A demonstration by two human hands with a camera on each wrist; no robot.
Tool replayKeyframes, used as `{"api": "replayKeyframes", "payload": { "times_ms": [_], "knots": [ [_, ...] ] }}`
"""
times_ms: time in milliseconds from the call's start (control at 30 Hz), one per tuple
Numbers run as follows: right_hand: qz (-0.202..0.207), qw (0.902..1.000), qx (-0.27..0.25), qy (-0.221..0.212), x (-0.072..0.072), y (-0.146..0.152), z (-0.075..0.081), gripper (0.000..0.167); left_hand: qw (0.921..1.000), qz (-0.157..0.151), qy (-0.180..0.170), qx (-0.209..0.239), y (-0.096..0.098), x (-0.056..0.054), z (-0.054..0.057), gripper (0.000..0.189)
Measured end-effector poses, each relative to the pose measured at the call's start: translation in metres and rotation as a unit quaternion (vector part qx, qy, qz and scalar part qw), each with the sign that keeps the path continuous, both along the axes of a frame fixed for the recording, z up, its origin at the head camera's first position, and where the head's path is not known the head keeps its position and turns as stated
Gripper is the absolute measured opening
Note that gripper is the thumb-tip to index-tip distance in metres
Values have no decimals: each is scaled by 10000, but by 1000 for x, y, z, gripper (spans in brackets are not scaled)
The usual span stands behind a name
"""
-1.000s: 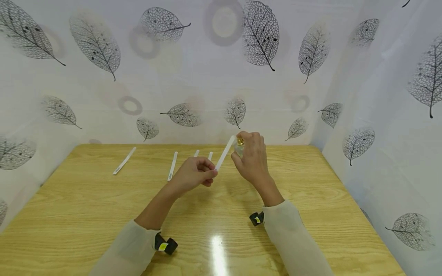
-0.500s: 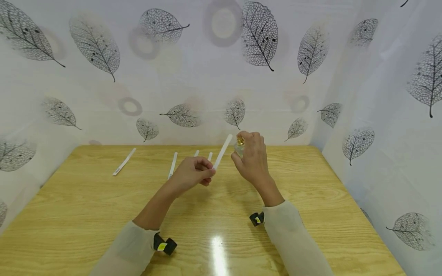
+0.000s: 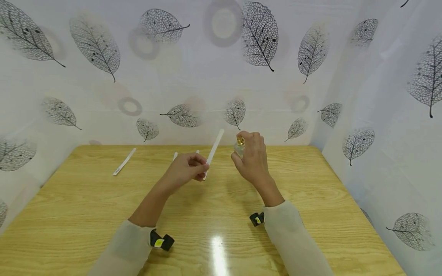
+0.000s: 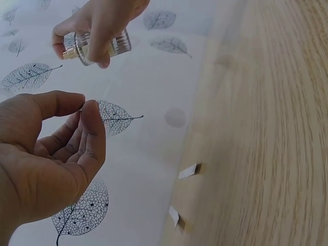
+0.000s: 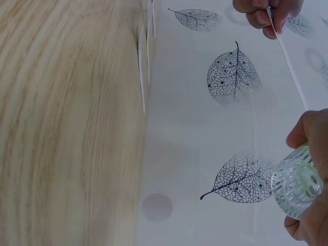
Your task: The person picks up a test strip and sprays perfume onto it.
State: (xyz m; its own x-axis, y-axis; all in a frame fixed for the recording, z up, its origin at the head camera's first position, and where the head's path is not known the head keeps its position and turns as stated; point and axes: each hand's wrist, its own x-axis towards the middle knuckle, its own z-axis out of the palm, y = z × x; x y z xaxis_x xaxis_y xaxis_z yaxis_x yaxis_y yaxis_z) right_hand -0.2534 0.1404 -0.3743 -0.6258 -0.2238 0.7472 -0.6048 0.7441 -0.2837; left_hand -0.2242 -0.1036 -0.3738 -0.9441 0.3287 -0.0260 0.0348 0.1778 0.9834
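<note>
My left hand (image 3: 186,168) pinches a white paper test strip (image 3: 215,143) between thumb and forefinger, its free end slanting up to the right. In the left wrist view the strip is hidden behind the fingertips. To the right, my right hand (image 3: 253,161) grips a clear glass perfume bottle (image 3: 237,150) with a gold spray top. The forefinger lies on that top. A gap separates the strip from the bottle. Ribbed glass at the bottle's base (image 5: 296,184) shows in the right wrist view.
A white strip (image 3: 124,162) lies at the table's back left. More strips (image 4: 188,171) lie near the back edge, partly covered by my left hand in the head view. A leaf-patterned curtain (image 3: 193,84) rises behind the wood-grain table (image 3: 207,230).
My left hand has drawn the test strip left, away from the perfume bottle, and the strip stands steeper. The right hand has stayed almost still.
</note>
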Motion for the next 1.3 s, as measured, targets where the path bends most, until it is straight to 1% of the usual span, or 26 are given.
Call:
{"api": "replayKeyframes", "payload": {
  "times_ms": [133,267,333,433,633,800,900,1000,1233,1300],
  "knots": [
    [12,10000,-9,-24,0,0,0,54,9999,117,4,36,-10,-5,0,24],
    [-22,10000,19,-25,0,0,0,54,9993,338,-143,73,-23,-11,1,26],
    [-41,10000,38,-24,0,0,0,54,9988,449,-157,106,-31,-14,1,27],
    [-55,10000,48,-35,0,1,0,54,9976,620,-215,235,-43,-17,1,28],
    [-41,9999,45,-103,1,1,-1,54,9946,862,-241,531,-67,-23,0,32],
    [0,9999,27,-153,0,1,-1,54,9921,1044,-228,655,-89,-25,-6,31],
    [1,9999,21,-156,0,1,0,55,9894,1177,-344,779,-103,-26,-10,28],
    [8,9999,17,-165,0,1,0,56,9867,1317,-510,810,-117,-27,-14,28],
    [10,9998,26,-221,1,1,1,55,9835,1473,-898,544,-145,-28,-23,34],
    [14,9997,16,-240,1,1,2,55,9816,1518,-1001,588,-151,-28,-25,37]
  ]
}}
